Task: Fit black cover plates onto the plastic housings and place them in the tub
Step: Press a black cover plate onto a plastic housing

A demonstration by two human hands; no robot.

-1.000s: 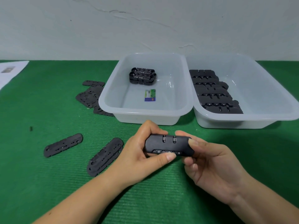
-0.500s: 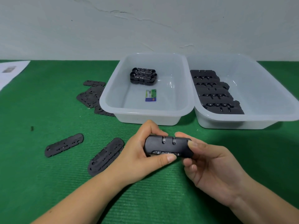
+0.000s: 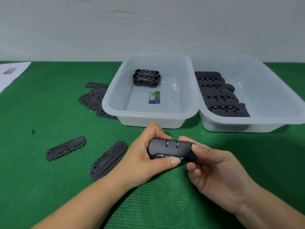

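Now both hands, left (image 3: 145, 156) and right (image 3: 214, 169), grip housing (image 3: 171, 150) just in front of left tub (image 3: 148, 116). Plate hidden. Uneven squeeze: could sit crooked, pop off.

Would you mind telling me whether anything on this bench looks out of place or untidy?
Mostly tidy. The cover plates left of the left tub lie in a loose, overlapping heap, and a small green card sits on that tub's floor near the stacked housings. Nothing looks spilled or broken.
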